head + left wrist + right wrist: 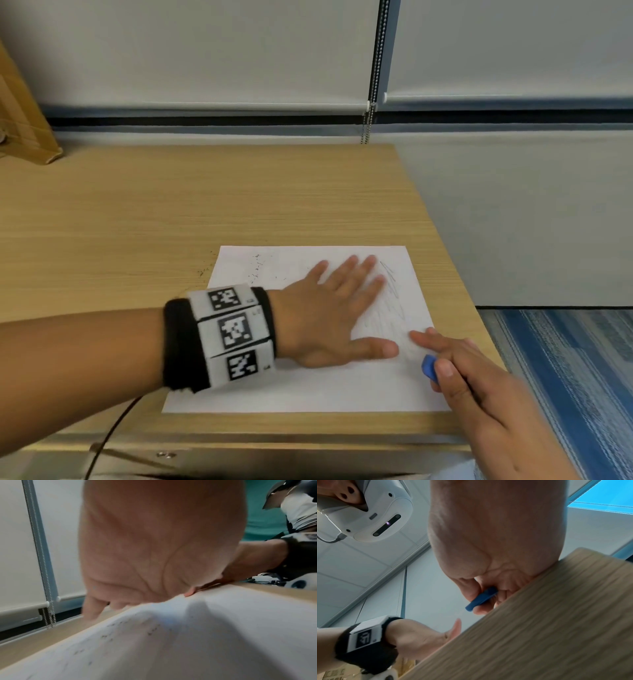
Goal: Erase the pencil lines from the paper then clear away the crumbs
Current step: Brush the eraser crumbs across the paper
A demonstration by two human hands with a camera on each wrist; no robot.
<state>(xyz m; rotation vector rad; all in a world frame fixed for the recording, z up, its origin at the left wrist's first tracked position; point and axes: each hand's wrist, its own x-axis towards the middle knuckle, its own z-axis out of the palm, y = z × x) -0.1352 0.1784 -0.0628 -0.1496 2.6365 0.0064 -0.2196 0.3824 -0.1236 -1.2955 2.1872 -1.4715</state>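
Observation:
A white sheet of paper (308, 390) lies near the front right corner of the wooden table (171, 212). Faint pencil lines (390, 291) remain on its right part, and dark eraser crumbs (257, 269) dot its upper left. My left hand (329, 318) lies flat on the paper with fingers spread, pressing it down. My right hand (455, 370) pinches a blue eraser (430, 366) at the paper's right edge, its index finger stretched out onto the sheet. In the right wrist view the blue eraser (482, 599) sits between thumb and fingers. The left wrist view shows crumbs (106, 637) on the paper (223, 642).
The table's right edge (479, 308) drops to a blue striped carpet (565, 377). A cardboard box (24, 120) stands at the back left. A beaded blind chain (375, 68) hangs behind the table. A black cable (106, 442) runs off the front edge.

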